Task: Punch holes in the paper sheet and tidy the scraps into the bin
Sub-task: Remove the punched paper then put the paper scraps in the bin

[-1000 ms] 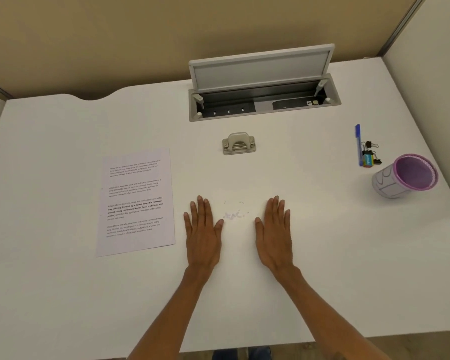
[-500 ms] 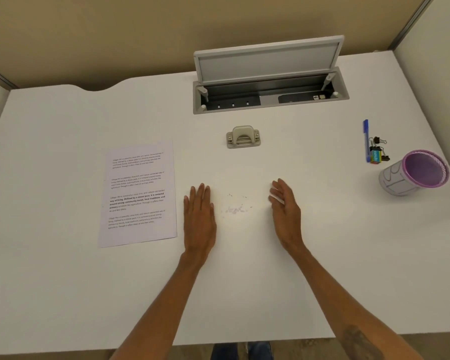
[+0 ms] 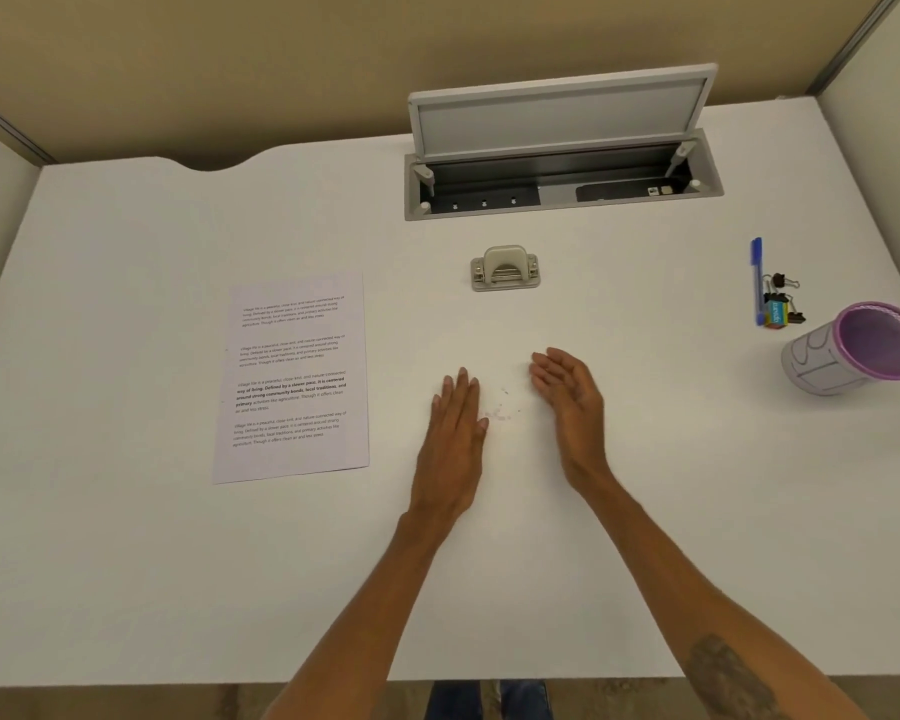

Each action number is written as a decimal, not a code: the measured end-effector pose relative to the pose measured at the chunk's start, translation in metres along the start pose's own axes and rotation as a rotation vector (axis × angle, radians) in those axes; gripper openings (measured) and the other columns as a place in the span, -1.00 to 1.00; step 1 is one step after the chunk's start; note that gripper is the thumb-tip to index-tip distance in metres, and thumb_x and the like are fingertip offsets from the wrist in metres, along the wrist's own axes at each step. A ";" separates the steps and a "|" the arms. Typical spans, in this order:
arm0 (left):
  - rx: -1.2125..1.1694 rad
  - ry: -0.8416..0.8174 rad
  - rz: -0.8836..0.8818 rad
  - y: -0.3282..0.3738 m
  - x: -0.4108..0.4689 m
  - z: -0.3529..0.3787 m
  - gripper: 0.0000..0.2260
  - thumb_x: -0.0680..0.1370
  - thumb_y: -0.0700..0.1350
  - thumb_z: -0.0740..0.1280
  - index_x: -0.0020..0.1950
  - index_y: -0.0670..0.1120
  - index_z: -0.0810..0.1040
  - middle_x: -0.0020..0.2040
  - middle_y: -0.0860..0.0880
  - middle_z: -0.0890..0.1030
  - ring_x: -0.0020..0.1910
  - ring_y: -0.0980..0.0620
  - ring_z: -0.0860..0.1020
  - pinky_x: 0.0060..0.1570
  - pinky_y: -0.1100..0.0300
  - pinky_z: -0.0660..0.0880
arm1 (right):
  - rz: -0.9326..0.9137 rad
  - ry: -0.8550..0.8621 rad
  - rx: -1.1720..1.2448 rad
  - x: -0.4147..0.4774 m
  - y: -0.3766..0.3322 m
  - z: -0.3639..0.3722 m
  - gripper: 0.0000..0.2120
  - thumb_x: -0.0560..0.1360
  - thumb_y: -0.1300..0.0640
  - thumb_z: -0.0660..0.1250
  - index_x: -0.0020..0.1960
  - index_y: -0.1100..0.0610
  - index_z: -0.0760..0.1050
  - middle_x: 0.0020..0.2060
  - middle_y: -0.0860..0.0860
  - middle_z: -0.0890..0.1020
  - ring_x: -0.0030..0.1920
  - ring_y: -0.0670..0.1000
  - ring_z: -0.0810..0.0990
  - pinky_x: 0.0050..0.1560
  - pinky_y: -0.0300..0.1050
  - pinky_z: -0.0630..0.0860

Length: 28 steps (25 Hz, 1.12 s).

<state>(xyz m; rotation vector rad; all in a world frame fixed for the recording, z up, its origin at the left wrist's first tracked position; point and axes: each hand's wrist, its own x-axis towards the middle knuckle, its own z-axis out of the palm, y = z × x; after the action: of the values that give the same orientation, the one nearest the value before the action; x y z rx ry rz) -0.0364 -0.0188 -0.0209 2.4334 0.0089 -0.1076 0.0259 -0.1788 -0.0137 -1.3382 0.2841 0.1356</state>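
A printed paper sheet (image 3: 294, 376) lies flat on the white desk (image 3: 126, 563), left of centre. A grey hole punch (image 3: 505, 269) sits behind the hands. Small pale paper scraps (image 3: 502, 407) are scattered between my hands. My left hand (image 3: 455, 433) rests on its edge, fingers together, just left of the scraps. On the scraps' right, my right hand (image 3: 572, 407) stands on its edge with the palm facing left and fingers slightly curled. Neither hand holds anything. A purple-rimmed mesh bin (image 3: 858, 350) lies tilted at the far right.
An open cable tray with a raised grey lid (image 3: 562, 148) is set into the desk at the back. A blue pen (image 3: 758, 280) and a few binder clips (image 3: 783, 304) lie near the bin. Beige partition walls surround the desk.
Both hands went from lying flat, palms down, to tilting onto their edges and closing in toward the scraps. The scraps look pushed closer together.
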 end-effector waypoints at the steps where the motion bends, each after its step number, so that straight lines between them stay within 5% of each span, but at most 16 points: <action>1: 0.009 0.064 -0.046 -0.008 0.000 -0.006 -0.51 0.72 -0.04 0.03 0.63 -0.11 0.02 0.64 0.04 -0.05 0.62 0.12 -0.15 0.59 0.18 -0.17 | -0.005 0.037 0.032 0.004 -0.003 -0.010 -0.70 0.60 0.34 0.20 0.32 0.26 0.44 0.23 0.17 0.60 0.28 0.09 0.58 0.38 0.06 0.44; 5: 0.061 0.095 -0.244 -0.030 0.005 -0.017 -0.46 0.71 0.02 0.00 0.63 -0.14 -0.07 0.65 -0.04 -0.11 0.62 0.06 -0.18 0.60 0.10 -0.18 | 0.039 0.088 0.052 0.008 -0.002 -0.028 -0.69 0.62 0.36 0.14 0.36 0.29 0.40 0.25 0.20 0.58 0.29 0.08 0.57 0.42 0.09 0.40; 13: -0.218 -0.128 -0.032 0.036 0.008 0.028 -0.50 0.72 0.04 -0.03 0.63 0.04 -0.11 0.61 0.22 -0.14 0.57 0.31 -0.18 0.55 0.31 -0.16 | 0.057 -0.056 -0.016 -0.005 0.008 -0.010 -0.68 0.62 0.32 0.16 0.36 0.20 0.42 0.24 0.07 0.61 0.29 -0.01 0.57 0.34 -0.09 0.48; 16: -0.447 -0.017 -0.058 0.028 0.011 0.007 -0.54 0.71 0.04 0.05 0.62 0.11 0.10 0.60 0.27 0.12 0.56 0.33 0.09 0.48 0.45 0.02 | 0.082 -0.066 0.086 0.009 -0.001 -0.012 -0.71 0.63 0.27 0.16 0.33 0.23 0.44 0.22 0.15 0.62 0.26 0.07 0.60 0.30 -0.06 0.51; 20: -0.676 0.231 -0.266 -0.016 0.033 -0.030 -0.63 0.70 -0.18 0.14 0.52 -0.01 0.37 0.46 0.11 0.46 0.38 0.19 0.46 0.42 0.24 0.36 | 0.221 -0.119 0.115 0.041 -0.015 0.016 -0.62 0.68 0.03 0.12 0.31 0.29 0.44 0.21 0.21 0.62 0.24 0.12 0.61 0.32 0.01 0.50; 23: -0.739 0.198 -0.331 -0.032 0.043 -0.037 -0.60 0.67 -0.32 0.14 0.49 -0.09 0.41 0.41 -0.01 0.51 0.26 0.10 0.53 0.40 0.15 0.43 | 0.271 -0.242 -0.057 0.046 -0.016 0.045 -0.47 0.69 -0.13 -0.01 0.28 0.28 0.47 0.18 0.20 0.64 0.20 0.10 0.63 0.27 -0.07 0.53; 28: -0.659 0.190 -0.296 -0.030 0.035 -0.026 -0.58 0.66 -0.36 0.10 0.46 -0.07 0.44 0.37 0.05 0.53 0.30 0.18 0.51 0.41 0.23 0.40 | 0.229 -0.396 -0.232 0.020 -0.013 0.045 -0.48 0.70 -0.07 -0.01 0.20 0.31 0.54 0.09 0.19 0.69 0.12 0.14 0.66 0.25 0.03 0.55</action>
<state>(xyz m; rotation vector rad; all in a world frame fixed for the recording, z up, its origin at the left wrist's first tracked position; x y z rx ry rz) -0.0003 0.0199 -0.0231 1.7607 0.4237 -0.0007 0.0540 -0.1396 0.0022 -1.4703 0.0851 0.6338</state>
